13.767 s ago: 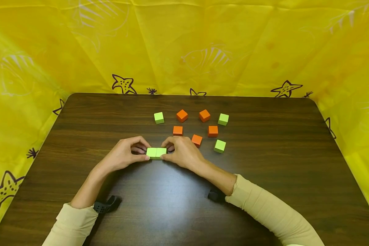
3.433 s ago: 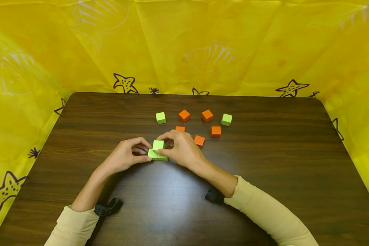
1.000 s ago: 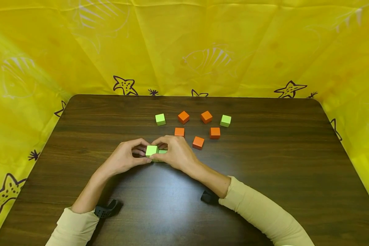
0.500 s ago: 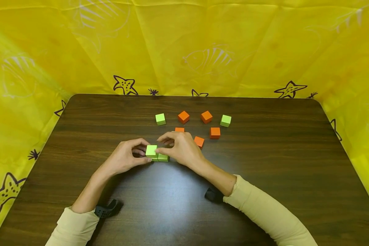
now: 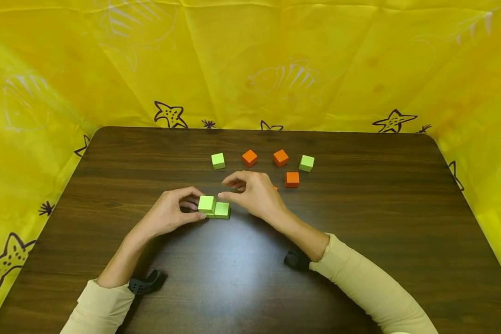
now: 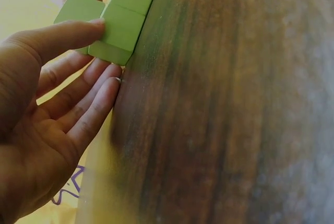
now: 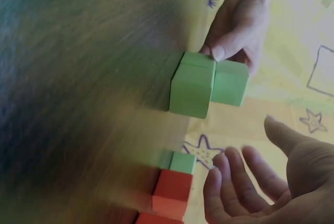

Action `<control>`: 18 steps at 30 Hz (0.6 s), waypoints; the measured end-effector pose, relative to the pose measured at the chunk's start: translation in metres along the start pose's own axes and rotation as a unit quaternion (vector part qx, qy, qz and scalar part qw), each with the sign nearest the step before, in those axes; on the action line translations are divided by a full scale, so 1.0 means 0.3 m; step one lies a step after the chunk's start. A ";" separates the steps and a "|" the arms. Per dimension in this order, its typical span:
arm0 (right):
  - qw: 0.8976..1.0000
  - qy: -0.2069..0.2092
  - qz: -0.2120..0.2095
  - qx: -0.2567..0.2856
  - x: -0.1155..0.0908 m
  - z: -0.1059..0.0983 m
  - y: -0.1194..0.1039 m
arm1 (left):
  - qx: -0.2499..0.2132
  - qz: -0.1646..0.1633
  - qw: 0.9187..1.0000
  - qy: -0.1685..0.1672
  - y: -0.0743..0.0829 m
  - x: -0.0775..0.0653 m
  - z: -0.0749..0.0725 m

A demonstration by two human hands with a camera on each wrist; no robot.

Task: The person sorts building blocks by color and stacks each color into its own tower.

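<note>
Two green blocks sit side by side on the table, the right one (image 5: 222,210) bare on top. A third green block (image 5: 206,204) rests on the left one, whose front edge (image 5: 210,215) shows beneath it. My left hand (image 5: 169,211) holds the lower left block between thumb and fingertips; in the left wrist view its thumb lies across the side of that block (image 6: 117,31), at the edge of the upper block (image 6: 81,9). My right hand (image 5: 254,192) hovers just right of the stack, thumb and fingers apart, holding nothing.
Behind the right hand, orange blocks stand on the dark wooden table (image 5: 359,208): two at the back (image 5: 249,158) and one (image 5: 292,179) nearer; a sliver of another (image 5: 276,188) shows past the hand. Green blocks (image 5: 218,160) flank the back row. A yellow sheet (image 5: 275,69) surrounds the table.
My right hand set the green block on the lower left one, let go and drew back to the right and away. My left hand has stayed in place at the lower block.
</note>
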State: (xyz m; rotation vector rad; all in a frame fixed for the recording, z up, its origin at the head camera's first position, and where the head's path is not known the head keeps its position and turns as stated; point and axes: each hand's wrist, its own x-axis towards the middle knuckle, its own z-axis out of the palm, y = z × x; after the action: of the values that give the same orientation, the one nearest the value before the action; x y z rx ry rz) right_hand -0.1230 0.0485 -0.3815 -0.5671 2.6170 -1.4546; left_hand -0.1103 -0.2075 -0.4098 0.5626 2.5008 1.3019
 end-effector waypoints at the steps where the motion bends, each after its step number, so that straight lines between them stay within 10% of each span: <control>1: 1.000 0.001 0.001 -0.002 0.000 -0.003 0.001 | 0.000 0.000 1.000 0.000 0.000 0.000 0.001; 18: 0.999 0.033 0.014 -0.003 -0.003 -0.076 0.031 | 0.003 0.009 1.000 0.008 0.002 0.006 0.011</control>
State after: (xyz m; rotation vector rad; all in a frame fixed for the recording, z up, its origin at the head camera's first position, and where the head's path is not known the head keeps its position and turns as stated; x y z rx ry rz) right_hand -0.1306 0.0715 -0.3769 -0.4897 2.6677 -1.4837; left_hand -0.1104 -0.2041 -0.4114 0.5799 2.5182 1.3115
